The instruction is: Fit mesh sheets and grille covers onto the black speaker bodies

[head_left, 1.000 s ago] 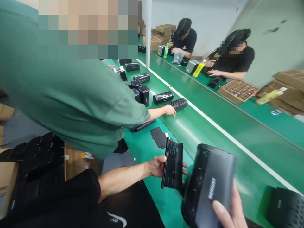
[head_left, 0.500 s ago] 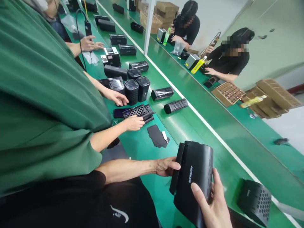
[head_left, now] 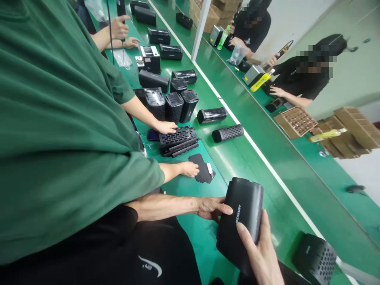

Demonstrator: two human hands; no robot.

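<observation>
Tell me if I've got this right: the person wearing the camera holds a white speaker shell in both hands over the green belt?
Not quite: the speaker shell is black, not white, as the head view shows. The rest stands: the left hand grips its left edge and the right hand cradles it from below, over the green belt.

smooth matt black plastic speaker shell (head_left: pixel 242 217)

speaker shell (head_left: pixel 242 221) between both hands, grille stack (head_left: pixel 178 140) behind it
</observation>
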